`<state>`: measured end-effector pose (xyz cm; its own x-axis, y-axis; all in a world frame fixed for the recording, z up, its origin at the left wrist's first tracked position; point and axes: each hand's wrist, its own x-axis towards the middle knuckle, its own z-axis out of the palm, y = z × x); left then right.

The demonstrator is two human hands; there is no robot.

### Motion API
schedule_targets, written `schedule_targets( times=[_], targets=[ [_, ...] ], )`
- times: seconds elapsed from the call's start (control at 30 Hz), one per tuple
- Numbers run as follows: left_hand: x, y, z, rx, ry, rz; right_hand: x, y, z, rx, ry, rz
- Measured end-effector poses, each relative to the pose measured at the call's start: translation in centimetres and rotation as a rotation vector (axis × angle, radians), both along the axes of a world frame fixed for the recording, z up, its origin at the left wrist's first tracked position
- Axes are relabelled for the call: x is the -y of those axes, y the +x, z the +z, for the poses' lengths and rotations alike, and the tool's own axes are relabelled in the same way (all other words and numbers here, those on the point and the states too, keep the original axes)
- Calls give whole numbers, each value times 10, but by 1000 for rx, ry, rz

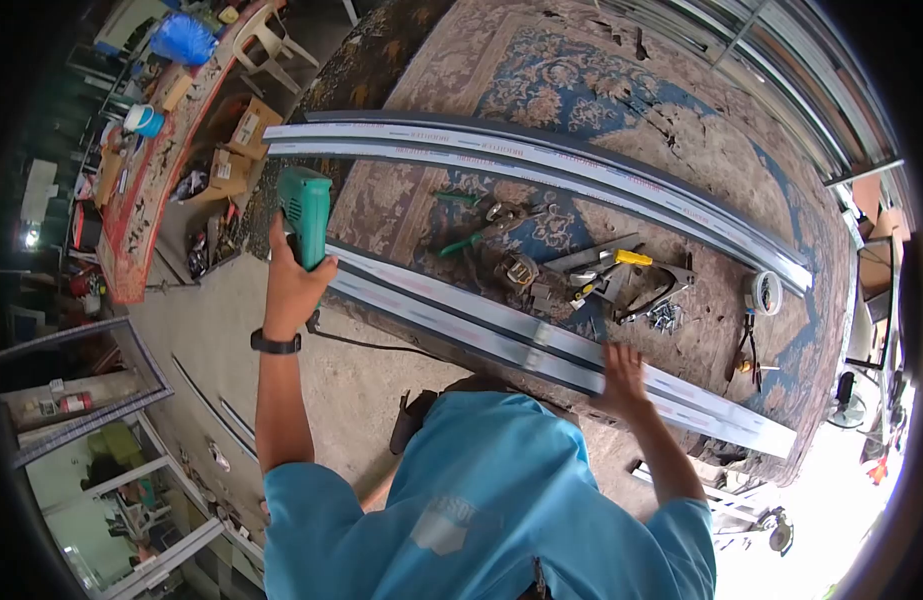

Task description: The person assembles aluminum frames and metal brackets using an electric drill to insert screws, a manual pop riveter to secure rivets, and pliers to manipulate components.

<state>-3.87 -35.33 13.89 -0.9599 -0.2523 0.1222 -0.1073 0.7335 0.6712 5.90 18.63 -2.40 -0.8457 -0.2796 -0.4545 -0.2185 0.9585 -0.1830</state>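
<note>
My left hand (299,278) is wrapped round the handle of a green power tool (306,215), held upright at the left end of the near metal profiles (451,318). My right hand (623,378) lies on these profiles toward their right part, fingers apart. A whitish band (537,345) crosses the profiles between my hands. Farther back, more long profiles with printed film (501,150) lie across the patterned carpet (411,190). The tip of the power tool is hidden.
Between the profiles lie a tape measure (518,270), a yellow-handled tool (631,258), loose screws (665,318) and pliers (746,350). A white tub (763,294) stands at the right. A black cord (381,345) hangs along the near edge.
</note>
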Motion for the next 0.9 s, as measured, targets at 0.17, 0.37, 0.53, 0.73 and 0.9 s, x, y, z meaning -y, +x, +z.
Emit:
schedule_targets(
  times=[0.17, 0.37, 0.53, 0.73, 0.9],
  targets=[
    [-37, 8, 16, -17, 47, -128, 137, -28, -44, -58, -61, 123],
    [-92, -4, -19, 9, -18, -347, 181, -35, -55, -86, -280, 69],
    [-125, -18, -60, 177, -84, -528, 98, -11, -45, -213, -464, 97],
    [-142, -34, -116, 269, -277, -552, -62, 39, -23, -251, -262, -210],
    [-124, -49, -163, 238, -375, -473, -145, 67, 12, -211, -100, -369]
  ],
)
